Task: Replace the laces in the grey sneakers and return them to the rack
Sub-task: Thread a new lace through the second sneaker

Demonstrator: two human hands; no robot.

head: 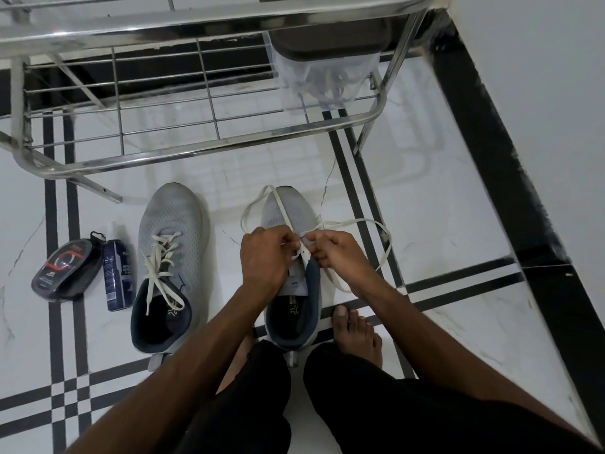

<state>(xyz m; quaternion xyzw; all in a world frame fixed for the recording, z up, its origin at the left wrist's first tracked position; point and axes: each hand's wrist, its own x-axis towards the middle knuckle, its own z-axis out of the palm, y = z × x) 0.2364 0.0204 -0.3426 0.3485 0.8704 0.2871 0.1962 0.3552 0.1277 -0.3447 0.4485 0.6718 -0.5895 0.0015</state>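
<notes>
Head view, looking down at a white floor (442, 257) with black lines. Two grey sneakers side by side, just in front of the metal rack (209, 152), toes pointing at it. Left sneaker (170, 250) laced with a loose white lace, tips hanging into the shoe. Right sneaker (294, 290) between two bare feet, heel close to the person. Left hand (265, 257) over the middle of the right sneaker, fingers curled tight, pinching the new white lace (353, 221). Right hand (337, 253) right next to it, fingers curled, pinching the same lace at the eyelets. Long loops of that lace lying over the toe and out on the floor past the right side of the shoe. Left of the left sneaker, a blue spray can (118, 276) lying down, touching a black shoe-polish sponge box (65, 270). On the rack's low shelf, a clear box (324, 80) with a dark lid and white laces inside.
</notes>
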